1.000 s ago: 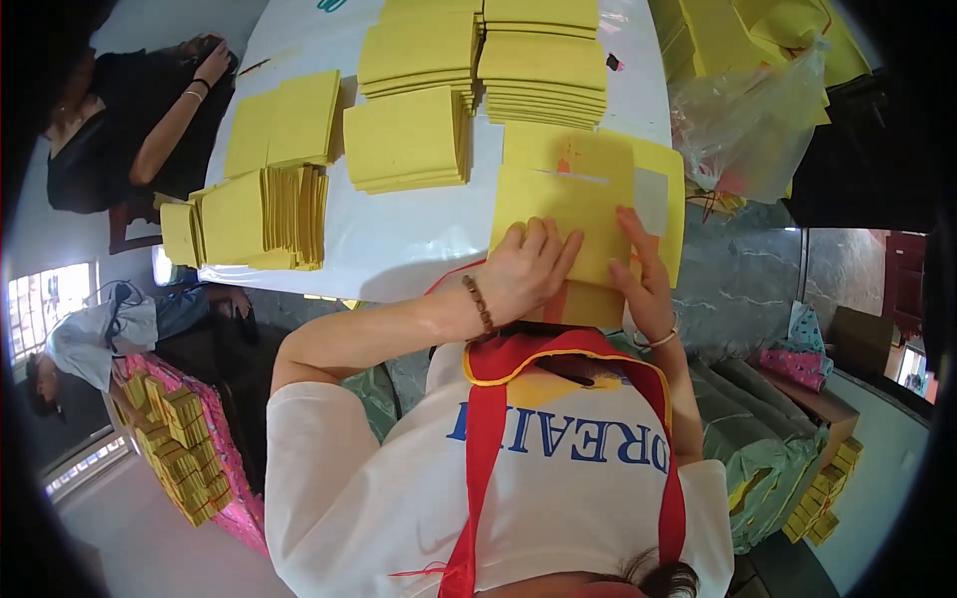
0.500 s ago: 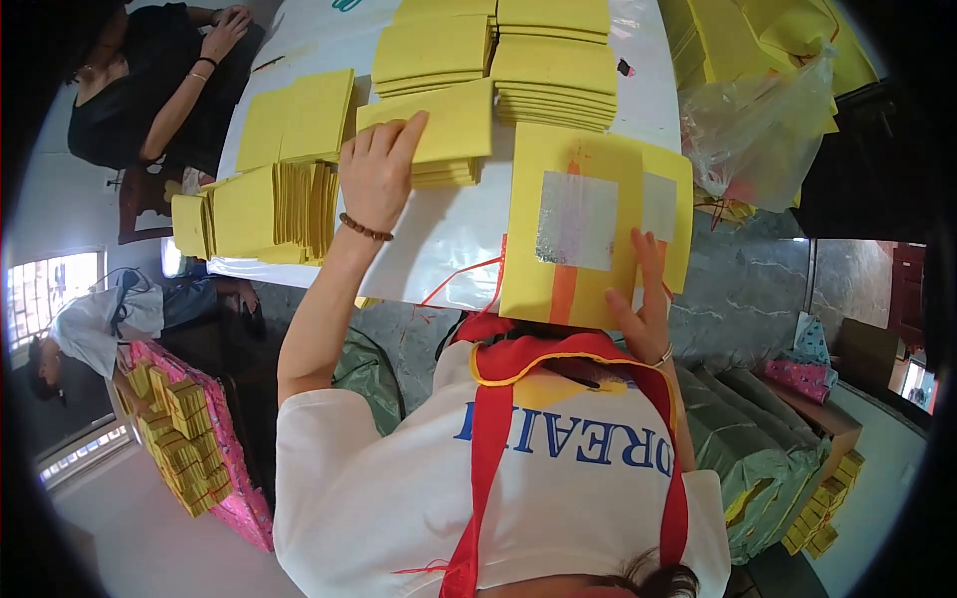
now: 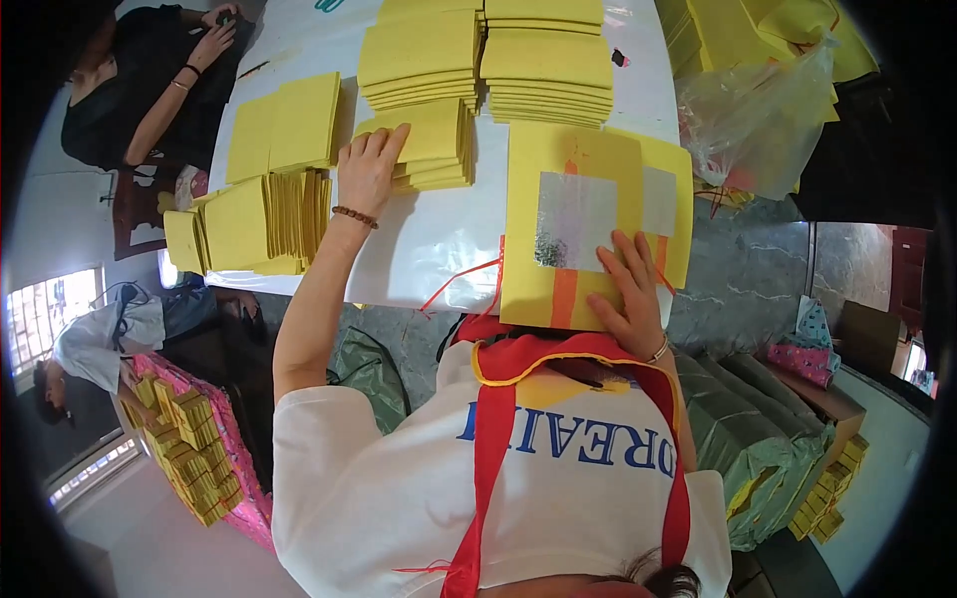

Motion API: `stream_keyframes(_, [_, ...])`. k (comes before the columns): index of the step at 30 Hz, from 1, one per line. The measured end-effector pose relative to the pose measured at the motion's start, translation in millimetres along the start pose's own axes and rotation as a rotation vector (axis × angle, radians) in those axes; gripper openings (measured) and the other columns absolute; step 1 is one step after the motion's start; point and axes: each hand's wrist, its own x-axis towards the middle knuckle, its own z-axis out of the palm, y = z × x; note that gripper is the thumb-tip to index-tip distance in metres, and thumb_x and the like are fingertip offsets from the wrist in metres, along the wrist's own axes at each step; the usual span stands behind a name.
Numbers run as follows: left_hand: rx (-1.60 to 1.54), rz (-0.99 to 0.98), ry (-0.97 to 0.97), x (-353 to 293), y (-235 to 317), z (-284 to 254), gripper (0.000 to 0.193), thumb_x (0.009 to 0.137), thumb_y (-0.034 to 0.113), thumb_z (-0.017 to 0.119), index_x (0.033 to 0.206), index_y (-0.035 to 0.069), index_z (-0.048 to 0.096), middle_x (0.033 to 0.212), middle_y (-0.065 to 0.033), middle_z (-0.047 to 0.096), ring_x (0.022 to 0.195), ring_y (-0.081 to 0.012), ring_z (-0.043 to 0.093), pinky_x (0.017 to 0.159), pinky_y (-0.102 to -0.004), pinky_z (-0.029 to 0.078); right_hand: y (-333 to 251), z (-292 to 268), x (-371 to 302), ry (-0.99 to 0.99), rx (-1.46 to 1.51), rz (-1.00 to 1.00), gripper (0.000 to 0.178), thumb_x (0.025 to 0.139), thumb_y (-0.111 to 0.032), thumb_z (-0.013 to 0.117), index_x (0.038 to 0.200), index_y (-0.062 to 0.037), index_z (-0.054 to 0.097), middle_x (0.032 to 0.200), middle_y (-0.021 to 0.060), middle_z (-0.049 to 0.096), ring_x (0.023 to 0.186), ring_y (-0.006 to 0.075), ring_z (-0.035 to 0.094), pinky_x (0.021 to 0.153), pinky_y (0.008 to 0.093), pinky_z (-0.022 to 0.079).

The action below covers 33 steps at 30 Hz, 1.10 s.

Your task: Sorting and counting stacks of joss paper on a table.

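My left hand [image 3: 367, 177], with a beaded bracelet at the wrist, is closed at the near left corner of a folded yellow paper bundle [image 3: 431, 133]. The bundle lies on top of a low stack, and some fingertips are hidden. Flat at the table's front edge lies yellow paper [image 3: 573, 199] bearing an orange stripe and a silvery square. A second sheet [image 3: 666, 199], marked alike, shows from under its right side. Across the right part of the upper sheet rests my right hand [image 3: 630, 289], open, fingers stretched out and thumb apart.
Taller stacks of folded yellow paper [image 3: 548, 75] stand beyond; more [image 3: 264, 219] lie at the left. Red string [image 3: 459, 274] hangs over the white table's [image 3: 429, 259] front edge. A clear plastic bag [image 3: 753, 130] is at the right. Two other people are at the left.
My left hand has lowered the folded yellow paper bundle onto the low stack, where it now sits level with it. My right hand has slid slightly left over the flat paper, fingers spread.
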Motion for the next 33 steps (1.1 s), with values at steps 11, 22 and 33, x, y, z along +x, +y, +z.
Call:
stream_keyframes(11, [-0.024,0.012,-0.118,-28,17,28,0.070,0.075,0.013,0.061,0.139,0.013,0.034,0.129,-0.0145,0.040,0.118,-0.0313,0.038,0.096,-0.0451,0.034,-1,1,-1,-0.016,-0.001,0.016,0.054,0.079,-0.019,0.064,0.129,-0.0084,0.049,0.144,0.0119,0.034,0.136,0.0370,0.021,0.109,0.0456,0.023])
stream_keyframes(22, [0.126,0.140,-0.121,-22,22,15,0.074,0.073,0.011,0.063,0.137,0.034,0.036,0.123,-0.0140,0.042,0.112,-0.0337,0.040,0.091,-0.0525,0.033,0,2,-1,0.016,-0.004,-0.011,0.052,0.080,-0.021,0.063,0.129,-0.0079,0.049,0.144,0.0119,0.034,0.136,0.0370,0.022,0.109,0.0442,0.023])
stream_keyframes(33, [-0.178,0.119,-0.240,-11,20,-18,0.079,0.071,0.011,0.068,0.140,0.023,0.030,0.135,-0.0141,0.037,0.124,-0.0311,0.036,0.099,-0.0498,0.031,0,3,-2,0.041,-0.001,-0.018,0.051,0.080,-0.023,0.064,0.128,-0.0095,0.051,0.143,0.0102,0.036,0.136,0.0372,0.023,0.108,0.0442,0.025])
